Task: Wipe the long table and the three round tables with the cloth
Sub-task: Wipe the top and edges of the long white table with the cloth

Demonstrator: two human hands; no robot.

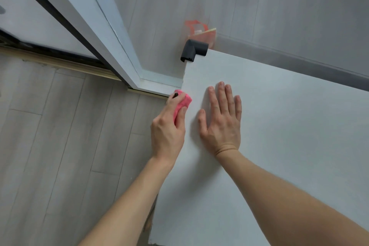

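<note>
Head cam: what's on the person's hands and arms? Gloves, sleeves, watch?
Nothing worn. Left hand and right hand are bare: no gloves, rings, watch or wristbands. No sleeve shows anywhere up to the frame edge.

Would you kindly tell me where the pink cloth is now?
In the head view, the pink cloth is left of centre, gripped in the left hand at the edge of the white table, beside the right hand.

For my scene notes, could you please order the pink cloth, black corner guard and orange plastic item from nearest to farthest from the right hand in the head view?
1. pink cloth, just left of the right hand.
2. black corner guard, ahead, on the table corner.
3. orange plastic item, beyond that corner.
</note>
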